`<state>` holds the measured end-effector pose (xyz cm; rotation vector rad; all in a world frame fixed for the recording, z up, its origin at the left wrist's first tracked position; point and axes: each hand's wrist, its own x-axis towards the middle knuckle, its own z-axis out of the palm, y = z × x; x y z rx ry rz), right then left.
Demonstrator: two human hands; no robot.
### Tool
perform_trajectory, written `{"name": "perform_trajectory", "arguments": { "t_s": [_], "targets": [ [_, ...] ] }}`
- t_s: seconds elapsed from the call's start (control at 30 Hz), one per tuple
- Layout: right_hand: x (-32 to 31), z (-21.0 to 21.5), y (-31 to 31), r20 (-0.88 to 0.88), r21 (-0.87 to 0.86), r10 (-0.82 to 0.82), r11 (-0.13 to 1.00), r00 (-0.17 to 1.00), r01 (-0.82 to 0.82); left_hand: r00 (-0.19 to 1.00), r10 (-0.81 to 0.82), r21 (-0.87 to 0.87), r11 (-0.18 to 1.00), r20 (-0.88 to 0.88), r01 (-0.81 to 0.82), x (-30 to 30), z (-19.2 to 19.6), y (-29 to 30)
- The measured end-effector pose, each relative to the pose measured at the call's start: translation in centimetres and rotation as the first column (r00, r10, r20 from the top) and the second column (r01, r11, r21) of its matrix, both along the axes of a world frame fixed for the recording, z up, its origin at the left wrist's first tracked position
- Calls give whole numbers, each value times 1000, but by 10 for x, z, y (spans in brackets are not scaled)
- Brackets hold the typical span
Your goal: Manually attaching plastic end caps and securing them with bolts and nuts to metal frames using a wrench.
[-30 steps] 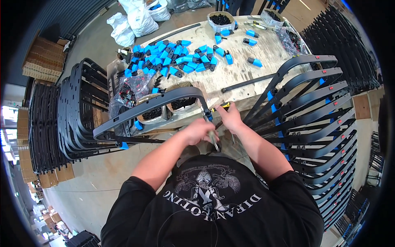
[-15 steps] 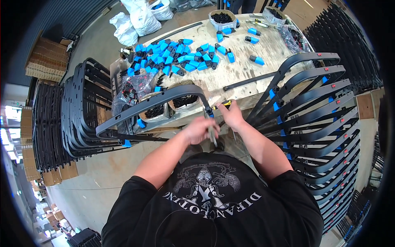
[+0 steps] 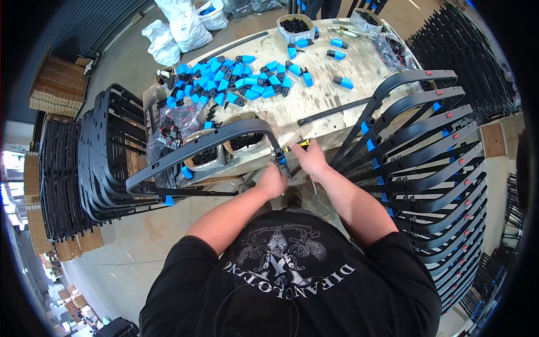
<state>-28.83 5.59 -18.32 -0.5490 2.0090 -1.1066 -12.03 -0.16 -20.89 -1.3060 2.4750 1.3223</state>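
Where the curved black metal frame [image 3: 205, 141] ends between your hands, keep the yellow-and-black-handled tool [image 3: 295, 146] square to it; right hand [image 3: 312, 159]: gripping that tool; left hand [image 3: 272, 181]: beside frame end, hold unclear.

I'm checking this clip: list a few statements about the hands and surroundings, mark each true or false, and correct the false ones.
1. Blue-and-black parts lie heaped on the wooden table. True.
2. The right hand holds a yellow-and-black tool. True.
3. The left hand reaches into the heap. False: it is beside the near end of the bent black frame.
4. Red sacks stand beyond the table. False: they are white sacks.
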Motion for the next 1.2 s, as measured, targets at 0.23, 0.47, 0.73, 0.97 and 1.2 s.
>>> {"name": "perform_trajectory", "arguments": {
  "t_s": [0.23, 0.47, 0.73, 0.97, 1.2],
  "targets": [
    [-5, -3, 3, 7, -63, 1, 998, 1000, -1, 955, 235, 815, 579, -182, 13, -4, 67, -12],
    [-5, 3, 1, 7, -11, -2, 1000, 1000, 2, 941, 338, 943, 321, -25, -90, -13, 79, -19],
    [1, 14, 1, 51, 18, 26, 999, 998, -27, 962, 21, -83, 996, -274, -46, 6, -11, 18],
    [-4, -9, 2, -14, -49, 24, 998, 1000, -25, 824, 564, 959, 194, 63, -206, -12, 65, -23],
    [3, -10, 3, -108, -75, 20, 997, 994, -28, 1000, -17, 248, 969, 19, 11, 0, -4, -5]
  ]
}}
